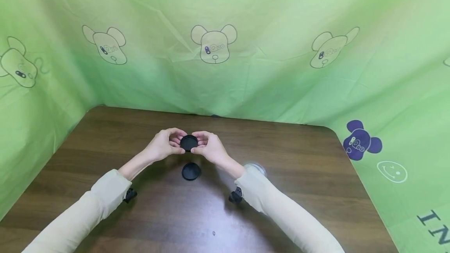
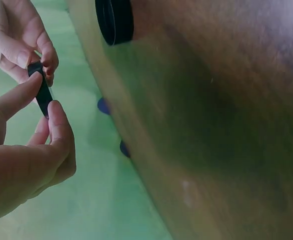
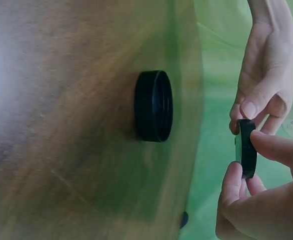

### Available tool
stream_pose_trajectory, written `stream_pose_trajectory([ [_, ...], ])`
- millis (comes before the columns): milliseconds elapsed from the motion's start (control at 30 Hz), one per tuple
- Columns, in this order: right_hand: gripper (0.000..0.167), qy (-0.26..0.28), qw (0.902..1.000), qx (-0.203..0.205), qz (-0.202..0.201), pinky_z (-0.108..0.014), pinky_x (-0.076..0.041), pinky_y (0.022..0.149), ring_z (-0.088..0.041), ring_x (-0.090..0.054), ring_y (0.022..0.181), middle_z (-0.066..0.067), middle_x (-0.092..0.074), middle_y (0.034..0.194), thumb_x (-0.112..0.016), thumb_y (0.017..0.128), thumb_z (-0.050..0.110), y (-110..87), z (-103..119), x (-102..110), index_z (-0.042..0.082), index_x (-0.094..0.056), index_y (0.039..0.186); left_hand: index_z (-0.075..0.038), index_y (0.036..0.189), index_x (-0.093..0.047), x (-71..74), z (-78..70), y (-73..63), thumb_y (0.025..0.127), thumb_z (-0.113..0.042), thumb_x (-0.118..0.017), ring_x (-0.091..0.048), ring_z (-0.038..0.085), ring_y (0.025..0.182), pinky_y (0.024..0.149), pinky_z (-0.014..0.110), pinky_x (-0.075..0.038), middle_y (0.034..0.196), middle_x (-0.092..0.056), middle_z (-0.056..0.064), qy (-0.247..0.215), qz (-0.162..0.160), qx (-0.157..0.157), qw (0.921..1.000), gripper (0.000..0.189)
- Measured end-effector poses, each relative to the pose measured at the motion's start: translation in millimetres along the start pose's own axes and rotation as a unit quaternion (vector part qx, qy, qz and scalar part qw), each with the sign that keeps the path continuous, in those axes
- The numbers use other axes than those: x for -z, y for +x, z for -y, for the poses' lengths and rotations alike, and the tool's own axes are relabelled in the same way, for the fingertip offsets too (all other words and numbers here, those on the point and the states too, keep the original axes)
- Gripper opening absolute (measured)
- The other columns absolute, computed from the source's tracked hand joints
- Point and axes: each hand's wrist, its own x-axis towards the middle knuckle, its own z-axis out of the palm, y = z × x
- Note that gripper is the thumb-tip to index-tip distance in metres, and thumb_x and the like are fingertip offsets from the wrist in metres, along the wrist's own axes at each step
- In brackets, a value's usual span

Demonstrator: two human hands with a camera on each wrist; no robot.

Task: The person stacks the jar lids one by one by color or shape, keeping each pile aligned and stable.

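Note:
Both hands hold one black round lid (image 1: 189,143) above the table, its shallow rim facing the head camera. My left hand (image 1: 164,144) pinches its left edge between thumb and fingers. At the opposite edge, my right hand (image 1: 211,148) grips it the same way. Seen edge-on in the right wrist view, the held lid (image 3: 248,150) is thin, with a pale, glossy face on one side. A second black round lid (image 1: 191,171) lies on the table just nearer than the hands; its hollow side shows a raised rim.
A clear round object (image 1: 256,168) sits on the brown wooden table (image 1: 168,214), partly hidden behind the right sleeve. Green printed curtain (image 1: 267,81) hangs along the table's back and sides. Dark wrist cameras (image 1: 130,195) hang under both cuffs.

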Motion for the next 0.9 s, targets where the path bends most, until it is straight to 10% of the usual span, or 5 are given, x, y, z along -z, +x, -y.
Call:
stream_pose_trajectory([
  [900, 0.045, -0.035, 0.9991, -0.003, 0.025, -0.026, -0.051, 0.078, -0.024, -0.061, 0.087, -0.015, -0.063, 0.097, -0.075, 0.074, -0.009, -38.4, -27.5, -12.2, -0.008, -0.061, 0.116, 0.008, 0.108, -0.06, -33.7, 14.5, -27.8, 0.068, 0.012, -0.079, -0.062, 0.023, 0.083, 0.07, 0.025, -0.055, 0.095, -0.061, 0.014, 0.026, 0.037, 0.011, 0.9989, 0.045],
])
